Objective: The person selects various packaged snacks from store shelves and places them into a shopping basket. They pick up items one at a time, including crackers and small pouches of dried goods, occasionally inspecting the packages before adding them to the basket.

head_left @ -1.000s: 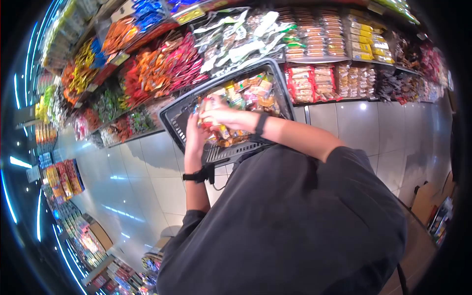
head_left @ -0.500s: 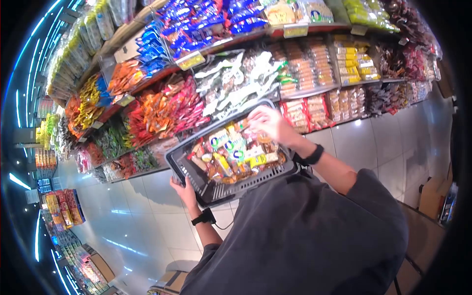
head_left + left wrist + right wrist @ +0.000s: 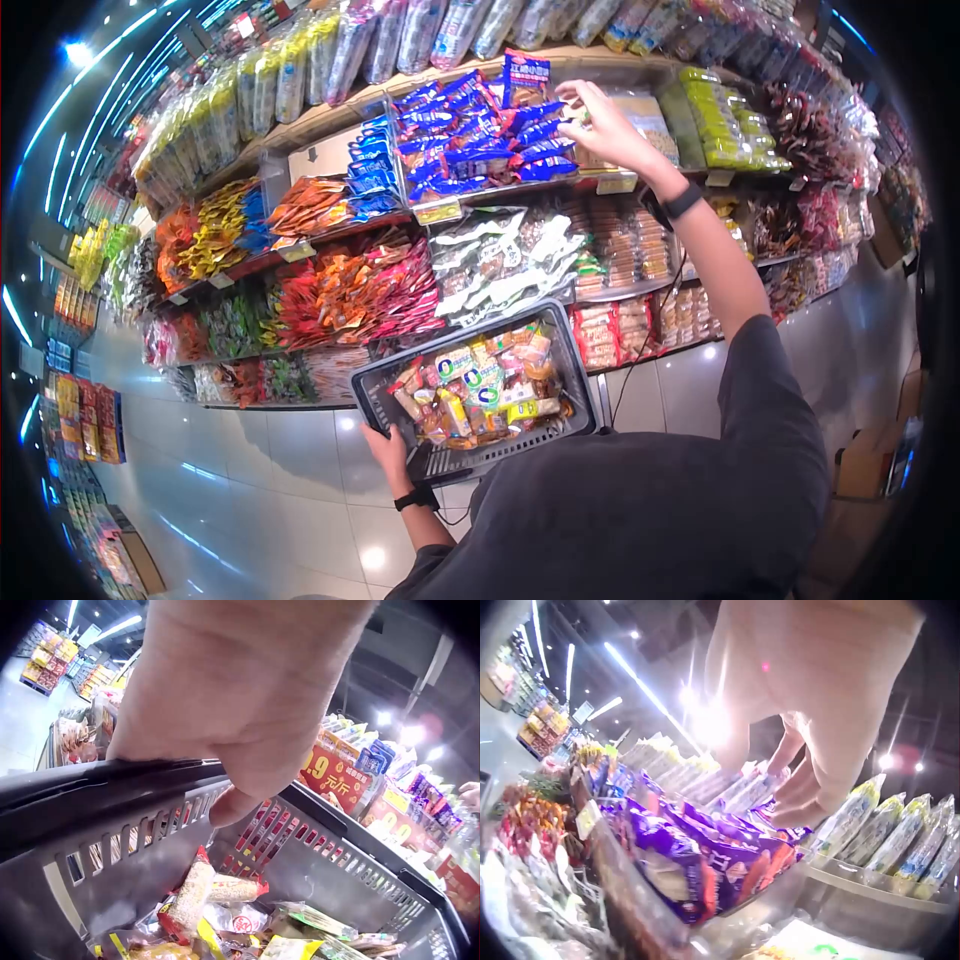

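Note:
My left hand (image 3: 388, 450) grips the left end of a dark plastic shopping basket (image 3: 375, 402). In the left wrist view its thumb (image 3: 231, 806) hooks over the rim, while the other fingers are hidden outside. Mixed wrapped snacks (image 3: 480, 385) fill much of the basket. My right hand (image 3: 612, 130) reaches over a shelf bin of blue-purple snack packets (image 3: 455, 135), fingers spread and loosely bent. Seen from the right wrist, the fingertips hang right at the back of the packets (image 3: 705, 855), none visibly grasped. One packet (image 3: 527, 80) stands upright beside the hand.
Orange and red packets (image 3: 340, 300) and white-and-clear bags (image 3: 505, 255) lie on the lower shelf. Yellow-green packs (image 3: 725, 125) sit right of the hand. Tall wrapped packs (image 3: 400, 45) line the top shelf. A tiled floor (image 3: 290, 470) runs below.
Both hands were together over the basket. The left then moved to its left rim, and the right lifted away and reached up to the blue-purple packets. The view tilted up toward the shelves.

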A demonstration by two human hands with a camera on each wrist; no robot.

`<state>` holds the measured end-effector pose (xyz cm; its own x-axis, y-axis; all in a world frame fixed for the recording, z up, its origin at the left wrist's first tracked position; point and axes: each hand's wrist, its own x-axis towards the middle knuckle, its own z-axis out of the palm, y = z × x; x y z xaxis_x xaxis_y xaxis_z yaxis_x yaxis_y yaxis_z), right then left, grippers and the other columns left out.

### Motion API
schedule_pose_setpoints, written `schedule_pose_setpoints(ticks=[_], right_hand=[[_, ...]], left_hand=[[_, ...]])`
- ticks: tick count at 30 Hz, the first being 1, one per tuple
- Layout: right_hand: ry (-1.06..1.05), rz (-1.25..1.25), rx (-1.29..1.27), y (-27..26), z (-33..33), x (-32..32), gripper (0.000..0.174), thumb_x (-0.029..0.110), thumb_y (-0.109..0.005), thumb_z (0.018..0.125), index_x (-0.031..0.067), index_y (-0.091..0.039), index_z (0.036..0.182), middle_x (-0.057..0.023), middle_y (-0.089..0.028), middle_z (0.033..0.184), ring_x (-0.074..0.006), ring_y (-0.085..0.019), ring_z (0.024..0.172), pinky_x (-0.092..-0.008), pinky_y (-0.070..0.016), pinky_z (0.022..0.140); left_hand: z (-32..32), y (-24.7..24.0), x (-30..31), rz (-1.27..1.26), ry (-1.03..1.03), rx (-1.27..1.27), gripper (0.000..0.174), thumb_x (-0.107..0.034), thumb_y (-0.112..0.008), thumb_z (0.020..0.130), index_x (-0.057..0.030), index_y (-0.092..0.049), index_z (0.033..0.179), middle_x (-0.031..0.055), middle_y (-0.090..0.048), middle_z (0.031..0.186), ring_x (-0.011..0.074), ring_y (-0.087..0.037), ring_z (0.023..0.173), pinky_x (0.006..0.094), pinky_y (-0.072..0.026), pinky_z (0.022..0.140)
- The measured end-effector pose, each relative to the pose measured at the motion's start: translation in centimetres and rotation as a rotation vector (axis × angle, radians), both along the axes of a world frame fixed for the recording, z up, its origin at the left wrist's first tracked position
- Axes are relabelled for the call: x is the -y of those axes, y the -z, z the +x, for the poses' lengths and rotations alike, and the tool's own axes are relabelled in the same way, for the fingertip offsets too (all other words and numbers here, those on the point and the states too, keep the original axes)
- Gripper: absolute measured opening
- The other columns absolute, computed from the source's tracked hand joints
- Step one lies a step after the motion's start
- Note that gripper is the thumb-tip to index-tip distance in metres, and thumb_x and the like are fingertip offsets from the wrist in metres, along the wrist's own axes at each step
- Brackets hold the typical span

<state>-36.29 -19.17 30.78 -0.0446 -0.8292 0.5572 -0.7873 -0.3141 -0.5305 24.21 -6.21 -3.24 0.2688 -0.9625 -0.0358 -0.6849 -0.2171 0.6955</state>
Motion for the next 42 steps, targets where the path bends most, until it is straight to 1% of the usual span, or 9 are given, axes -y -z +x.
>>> schedule_pose_setpoints(ticks=[3,5,10,13,16,23,29,34,42], right_hand=[[0.148,-0.02,-0.127,0.4,-3.0,6.0,0.083,0.03,-0.075,0.079,0.0005,-0.03,0.142,-0.0255,-0.04,0.141,-0.0379,-0.036,0.135,-0.0441,-0.0309,0.112],[0.126,-0.046,-0.242,-0.6,-3.6,8.1,0.087,0.035,-0.072,0.083,0.0034,-0.023,0.148,-0.0249,-0.029,0.15,-0.0356,-0.027,0.142,-0.0432,-0.0214,0.117],[-0.02,0.082,-0.224,-2.9,-3.2,9.5,0.073,0.033,-0.07,0.086,0.0133,-0.034,0.146,-0.0194,-0.043,0.142,-0.0332,-0.036,0.136,-0.0428,-0.0292,0.112],[-0.08,0.037,-0.552,-3.5,-1.9,8.5,0.054,0.034,-0.068,0.087,0.0116,-0.05,0.132,-0.0135,-0.051,0.125,-0.0303,-0.046,0.123,-0.0412,-0.0359,0.106],[-0.217,0.237,-0.469,-3.8,-1.5,6.2,0.063,0.041,-0.071,0.084,0.013,-0.046,0.135,-0.0151,-0.047,0.133,-0.0305,-0.042,0.129,-0.0419,-0.0334,0.109],[-0.191,0.149,-0.574,-3.3,-0.6,4.8,0.092,0.02,-0.081,0.069,0.0138,-0.031,0.145,-0.0165,-0.044,0.138,-0.0333,-0.042,0.129,-0.0452,-0.0356,0.106],[-0.22,0.139,-0.973,-4.2,0.4,5.6,0.106,0.007,-0.083,0.06,0.02,-0.027,0.149,-0.0158,-0.033,0.148,-0.036,-0.035,0.136,-0.0476,-0.0343,0.108],[-0.316,0.093,-0.973,-3.0,0.0,6.8,0.083,0.014,-0.08,0.067,0.0156,-0.041,0.14,-0.0188,-0.043,0.139,-0.0381,-0.052,0.118,-0.0438,-0.0481,0.096],[-0.283,0.072,-0.922,-3.1,-0.6,6.7,0.067,0.016,-0.077,0.067,0.0094,-0.051,0.128,-0.0183,-0.05,0.13,-0.0378,-0.055,0.112,-0.0434,-0.0494,0.093]], left_hand=[[-0.9,-2.0,-0.6,0.012,-0.006,-0.034,0.072,-0.012,-0.067,0.08,0.0095,-0.031,0.139,0.0307,-0.046,0.134,0.0436,-0.045,0.126,0.0429,-0.0352,0.106],[-1.0,-2.2,-0.2,0.039,-0.008,-0.08,0.069,-0.011,-0.066,0.08,0.0079,-0.033,0.138,0.0291,-0.048,0.132,0.0429,-0.047,0.123,0.043,-0.0365,0.105],[-1.1,-1.2,-0.4,-0.022,-0.044,0.037,0.071,-0.011,-0.065,0.081,0.0084,-0.031,0.14,0.0297,-0.045,0.136,0.0429,-0.045,0.127,0.0427,-0.0353,0.106],[-1.5,-1.9,-0.6,-0.019,-0.054,0.052,0.071,-0.011,-0.064,0.081,0.0092,-0.03,0.14,0.0304,-0.044,0.137,0.0428,-0.043,0.128,0.0424,-0.0344,0.107],[-1.6,-2.3,-0.6,-0.013,-0.045,0.037,0.07,-0.011,-0.064,0.082,0.0094,-0.031,0.139,0.0303,-0.045,0.136,0.0427,-0.044,0.128,0.0426,-0.0346,0.107],[-1.9,-2.5,-0.4,-0.02,-0.053,0.097,0.067,-0.009,-0.064,0.08,0.0082,-0.033,0.137,0.0308,-0.048,0.13,0.0455,-0.047,0.122,0.0452,-0.0384,0.102],[-2.0,-2.9,-0.6,0.0,-0.053,0.099,0.068,-0.01,-0.064,0.08,0.0088,-0.032,0.137,0.0311,-0.047,0.131,0.0456,-0.046,0.123,0.0456,-0.0382,0.103],[-2.0,-2.3,-0.3,0.032,-0.088,0.111,0.069,-0.012,-0.064,0.08,0.0093,-0.032,0.137,0.0308,-0.046,0.133,0.0446,-0.045,0.124,0.045,-0.0376,0.104],[-2.0,-2.8,-0.2,0.065,-0.101,0.106,0.069,-0.014,-0.063,0.079,0.0073,-0.033,0.137,0.0284,-0.048,0.132,0.0443,-0.047,0.122,0.0453,-0.0388,0.102]])
